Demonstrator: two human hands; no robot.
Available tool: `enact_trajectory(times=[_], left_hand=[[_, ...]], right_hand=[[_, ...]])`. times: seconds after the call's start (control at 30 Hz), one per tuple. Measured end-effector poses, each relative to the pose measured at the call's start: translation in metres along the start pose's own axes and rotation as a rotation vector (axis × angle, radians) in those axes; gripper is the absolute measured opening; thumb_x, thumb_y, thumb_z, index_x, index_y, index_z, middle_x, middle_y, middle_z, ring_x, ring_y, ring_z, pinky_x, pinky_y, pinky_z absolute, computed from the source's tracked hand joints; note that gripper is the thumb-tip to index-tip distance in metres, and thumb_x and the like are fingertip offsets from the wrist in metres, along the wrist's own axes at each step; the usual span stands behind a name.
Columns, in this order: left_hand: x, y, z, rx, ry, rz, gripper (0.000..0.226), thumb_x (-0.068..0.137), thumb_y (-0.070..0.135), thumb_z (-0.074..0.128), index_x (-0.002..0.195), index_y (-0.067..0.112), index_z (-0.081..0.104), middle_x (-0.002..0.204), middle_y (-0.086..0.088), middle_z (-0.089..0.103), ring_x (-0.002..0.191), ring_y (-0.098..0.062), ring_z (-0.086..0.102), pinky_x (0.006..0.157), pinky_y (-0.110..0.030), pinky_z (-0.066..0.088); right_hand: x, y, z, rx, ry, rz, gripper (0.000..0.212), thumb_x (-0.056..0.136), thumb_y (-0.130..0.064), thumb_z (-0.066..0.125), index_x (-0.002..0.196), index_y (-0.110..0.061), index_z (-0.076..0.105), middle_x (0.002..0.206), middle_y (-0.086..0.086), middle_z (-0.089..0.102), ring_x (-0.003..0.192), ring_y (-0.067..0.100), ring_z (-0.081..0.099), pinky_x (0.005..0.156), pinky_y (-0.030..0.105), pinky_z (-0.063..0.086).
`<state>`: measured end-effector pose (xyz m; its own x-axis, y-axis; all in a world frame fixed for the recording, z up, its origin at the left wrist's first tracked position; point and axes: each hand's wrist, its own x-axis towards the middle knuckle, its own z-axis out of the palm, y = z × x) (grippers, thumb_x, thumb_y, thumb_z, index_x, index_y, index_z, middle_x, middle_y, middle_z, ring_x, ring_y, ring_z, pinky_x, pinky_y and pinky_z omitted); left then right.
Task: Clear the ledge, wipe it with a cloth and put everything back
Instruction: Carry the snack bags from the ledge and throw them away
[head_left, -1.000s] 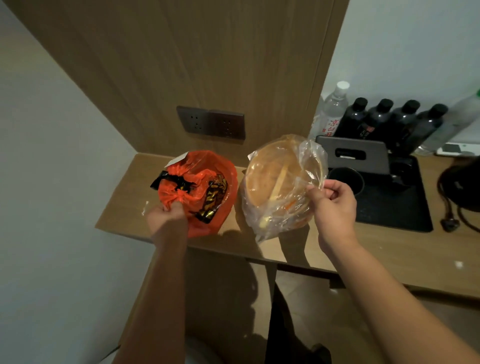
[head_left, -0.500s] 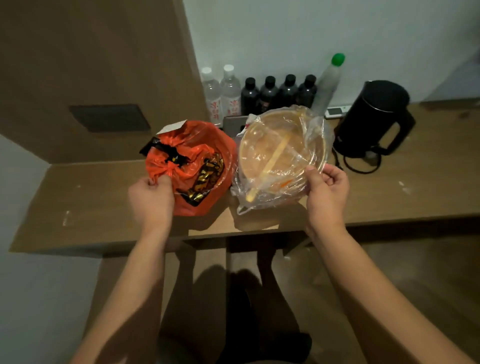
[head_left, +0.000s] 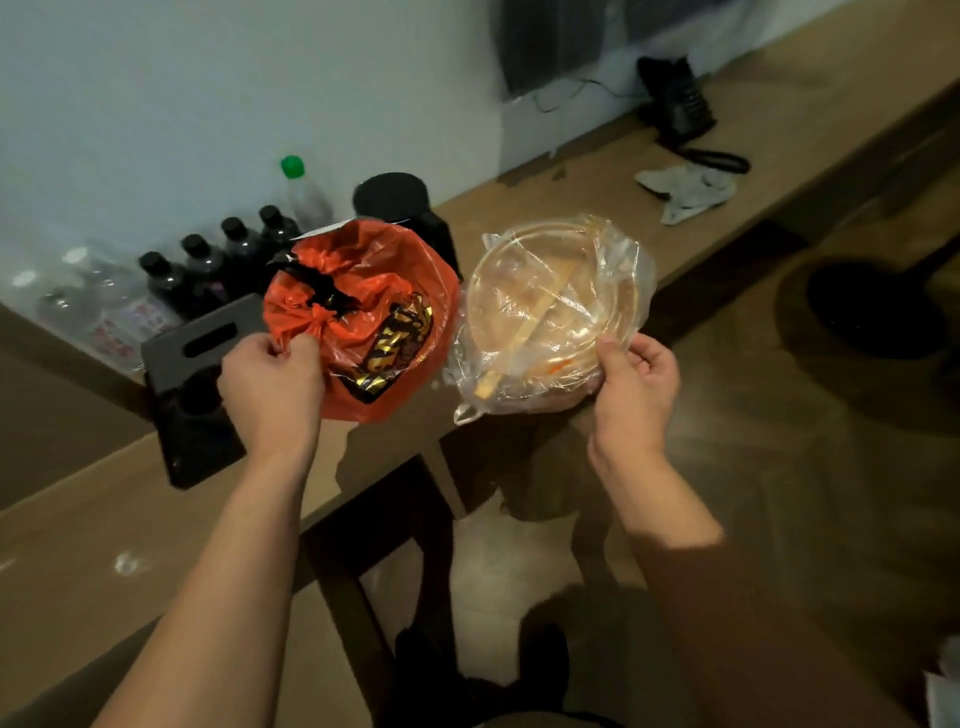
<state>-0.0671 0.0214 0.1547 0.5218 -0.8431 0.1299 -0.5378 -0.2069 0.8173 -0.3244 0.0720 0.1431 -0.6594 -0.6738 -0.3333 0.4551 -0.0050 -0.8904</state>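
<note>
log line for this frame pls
stage: clearing ledge | left hand: grips orange bag knot | right hand: pinches clear bag with bowl | cloth: on ledge

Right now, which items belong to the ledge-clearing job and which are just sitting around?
In the job:
orange bag, gripped by left hand
clear bag with bowl, gripped by right hand
ledge
grey cloth

Lying about:
dark bottles
black kettle
black tray

Quantities in view: four dark bottles with black caps (head_left: 205, 270); one clear bottle with a green cap (head_left: 304, 192); one orange plastic bag (head_left: 374, 317); one clear plastic bag (head_left: 550, 312); one black kettle (head_left: 397, 200); one grey cloth (head_left: 685, 189); two hands, left (head_left: 270, 387) and right (head_left: 636, 387).
</note>
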Motion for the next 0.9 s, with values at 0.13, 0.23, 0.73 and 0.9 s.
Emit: enact_trajectory(times=[0.13,0.23,0.73,0.9], left_hand=[[-0.04,0.049,0.07,-0.013,-0.134,0.048,0.036,0.08,0.032,0.055,0.073,-0.003,0.059,0.063,-0.01,0.059,0.054,-0.027,0.051,0.053,-0.04,0.042],[-0.074,0.079,0.119,-0.033,-0.253,0.11,0.036,0.082,0.03,0.055,0.076,-0.006,0.059,0.063,-0.012,0.057,0.055,-0.024,0.049,0.052,-0.036,0.038],[-0.204,0.227,0.341,0.043,-0.76,0.32,0.02,0.097,0.024,0.057,0.08,0.015,0.061,0.061,0.0,0.051,0.053,-0.016,0.049,0.047,-0.029,0.032],[-0.208,0.278,0.416,0.053,-0.826,0.391,0.022,0.095,0.023,0.056,0.079,0.01,0.062,0.061,-0.003,0.053,0.054,-0.021,0.05,0.047,-0.03,0.034]], right_hand=[[0.034,-0.029,-0.069,0.06,0.161,-0.006,0.028,0.094,-0.004,0.062,0.12,-0.007,0.05,0.092,0.005,0.059,0.064,0.006,0.053,0.051,0.011,0.045],[0.053,-0.048,-0.119,0.104,0.297,-0.034,0.026,0.094,-0.002,0.062,0.117,-0.007,0.051,0.097,0.007,0.06,0.067,0.007,0.053,0.055,0.012,0.046],[0.147,-0.131,-0.283,0.144,0.834,-0.121,0.026,0.092,-0.022,0.067,0.115,-0.027,0.055,0.113,-0.002,0.062,0.103,0.018,0.065,0.092,0.041,0.057],[0.208,-0.165,-0.301,0.18,0.912,-0.15,0.032,0.095,-0.023,0.066,0.123,-0.021,0.051,0.112,-0.004,0.059,0.099,0.013,0.063,0.076,0.022,0.054]])
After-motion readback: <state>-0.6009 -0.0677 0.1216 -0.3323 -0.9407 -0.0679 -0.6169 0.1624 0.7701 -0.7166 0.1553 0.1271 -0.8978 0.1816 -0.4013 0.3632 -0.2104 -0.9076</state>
